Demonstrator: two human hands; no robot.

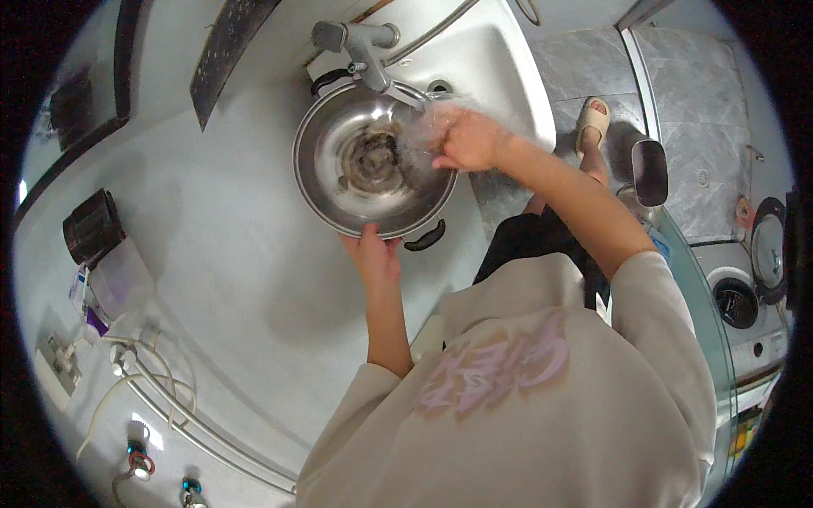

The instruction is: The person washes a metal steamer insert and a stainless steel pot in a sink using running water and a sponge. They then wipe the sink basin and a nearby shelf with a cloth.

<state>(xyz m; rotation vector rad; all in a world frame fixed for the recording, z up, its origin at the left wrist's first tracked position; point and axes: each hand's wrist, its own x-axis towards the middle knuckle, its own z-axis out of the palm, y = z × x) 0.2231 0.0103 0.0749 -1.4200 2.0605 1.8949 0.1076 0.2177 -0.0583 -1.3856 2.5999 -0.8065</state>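
A stainless steel two-handled pan (336, 184) is tilted under the metal faucet (375, 70), partly over the white sink (502, 70). Dark residue (378, 159) marks its inner bottom. My left hand (373, 254) grips the near rim, thumb over the edge and fingers underneath, beside one black handle (425, 236). The other black handle (329, 80) shows at the far side, by the faucet. My right hand (467, 138) is at the pan's right rim, just below the spout, amid splashing water. Blur and spray hide its fingertips; I cannot tell whether they hold something.
The sink's drain hole (439, 87) lies right of the spout. A grey hose (438, 32) runs behind the faucet. A bin (650, 171) stands on the tiled floor, and a washing machine (737, 305) is at far right. Pipes and cords (190, 416) line the wall at lower left.
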